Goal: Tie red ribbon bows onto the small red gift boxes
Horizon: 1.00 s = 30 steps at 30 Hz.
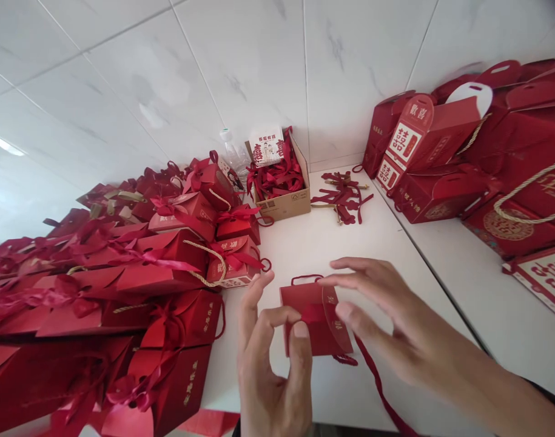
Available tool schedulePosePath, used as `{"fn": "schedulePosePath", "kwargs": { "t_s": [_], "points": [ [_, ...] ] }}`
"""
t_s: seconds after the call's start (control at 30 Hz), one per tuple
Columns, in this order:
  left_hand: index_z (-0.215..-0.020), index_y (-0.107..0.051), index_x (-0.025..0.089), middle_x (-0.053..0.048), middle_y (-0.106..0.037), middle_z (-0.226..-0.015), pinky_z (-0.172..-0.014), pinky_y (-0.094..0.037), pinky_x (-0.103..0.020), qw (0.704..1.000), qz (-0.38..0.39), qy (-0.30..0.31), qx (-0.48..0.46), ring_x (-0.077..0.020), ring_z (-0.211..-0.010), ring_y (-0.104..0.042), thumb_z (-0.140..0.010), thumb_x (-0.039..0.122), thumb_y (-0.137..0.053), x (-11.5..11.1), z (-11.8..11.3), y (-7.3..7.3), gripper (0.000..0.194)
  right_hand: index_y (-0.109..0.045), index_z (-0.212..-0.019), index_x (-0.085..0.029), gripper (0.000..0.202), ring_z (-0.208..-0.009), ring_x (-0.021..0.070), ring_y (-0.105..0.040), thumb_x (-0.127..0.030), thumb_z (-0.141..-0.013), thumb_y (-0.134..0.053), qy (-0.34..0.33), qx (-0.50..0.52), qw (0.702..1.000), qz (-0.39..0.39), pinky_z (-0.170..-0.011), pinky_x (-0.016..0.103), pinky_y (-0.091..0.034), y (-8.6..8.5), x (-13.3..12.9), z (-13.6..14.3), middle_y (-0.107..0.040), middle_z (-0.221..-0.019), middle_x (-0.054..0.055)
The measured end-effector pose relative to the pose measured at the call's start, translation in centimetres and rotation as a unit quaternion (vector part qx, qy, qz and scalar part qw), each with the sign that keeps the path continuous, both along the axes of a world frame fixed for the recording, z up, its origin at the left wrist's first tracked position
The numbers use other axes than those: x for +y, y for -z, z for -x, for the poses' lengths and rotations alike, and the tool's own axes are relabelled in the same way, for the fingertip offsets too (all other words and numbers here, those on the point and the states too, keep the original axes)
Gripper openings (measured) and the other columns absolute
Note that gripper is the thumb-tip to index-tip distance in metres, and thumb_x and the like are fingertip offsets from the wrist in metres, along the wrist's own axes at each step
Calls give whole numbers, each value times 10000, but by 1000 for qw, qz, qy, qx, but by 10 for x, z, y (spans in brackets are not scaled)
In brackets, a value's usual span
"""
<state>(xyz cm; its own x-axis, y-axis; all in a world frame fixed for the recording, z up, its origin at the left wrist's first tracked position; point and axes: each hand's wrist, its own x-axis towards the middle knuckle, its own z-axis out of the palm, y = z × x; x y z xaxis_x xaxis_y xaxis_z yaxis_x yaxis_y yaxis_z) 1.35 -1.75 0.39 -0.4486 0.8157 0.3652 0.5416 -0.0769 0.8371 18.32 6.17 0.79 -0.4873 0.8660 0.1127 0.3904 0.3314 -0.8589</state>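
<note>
A small red gift box [316, 341] with a rounded flap and a cord handle lies on the white table before me. Across its top runs a brighter red ribbon [314, 313]. My left hand [277, 364] is at the box's left side, thumb and index finger pinched together at the ribbon's end; the exact grip is partly hidden by the fingers. Above the box's right edge, my right hand [390, 309] has its fingers apart and holds nothing. A long dark red ribbon [378, 382] trails from the box's right side toward the table's front edge.
Many finished-looking red boxes with bows [168, 267] crowd the left. At the back stand a cardboard box [286, 209] of ribbons and a clear bottle [232, 152]. Loose dark red ribbon pieces [343, 197] lie beside it. Red gift bags and boxes [441, 191] line the right.
</note>
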Motion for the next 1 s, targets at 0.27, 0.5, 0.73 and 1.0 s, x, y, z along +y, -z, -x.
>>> {"fn": "schedulePosePath", "kwargs": {
  "t_s": [0.27, 0.5, 0.73, 1.0],
  "points": [
    [-1231, -599, 301, -71, -634, -1221, -950, -489, -422, 999, 43, -24, -7, -256, -1100, -615, -947, 329, -670, -10, 16, 19, 294, -699, -936, -295, 237, -1312, 254, -565, -396, -1055, -522, -42, -1, 999, 21, -1089, 459, -499, -10, 5, 36, -633, -1299, 64],
    [-1235, -609, 256, -33, -658, -991, -829, -532, -287, 966, 78, -82, -232, -184, -915, -652, -926, 433, -720, -14, 11, 19, 373, -687, -839, -244, 253, -1314, 309, -576, -246, -1018, -508, -47, -59, 994, -84, -1025, 517, -542, 3, 6, 51, -677, -1274, 131],
    [-1207, -639, 249, -44, -683, -980, -830, -543, -284, 964, 80, -75, -241, -190, -915, -651, -916, 444, -735, -15, 12, 16, 364, -685, -841, -243, 231, -1289, 314, -584, -227, -1015, -535, -49, -71, 991, -107, -1010, 519, -547, 5, 2, 58, -683, -1251, 125],
    [-1189, -684, 247, -61, -714, -1046, -814, -542, -264, 961, 92, -58, -255, -202, -968, -669, -935, 553, -692, -16, 15, 14, 398, -657, -853, -235, 198, -1238, 292, -593, -209, -1017, -549, -58, -45, 991, -115, -1001, 503, -540, 2, -2, 62, -678, -1232, 104]
  ]
}}
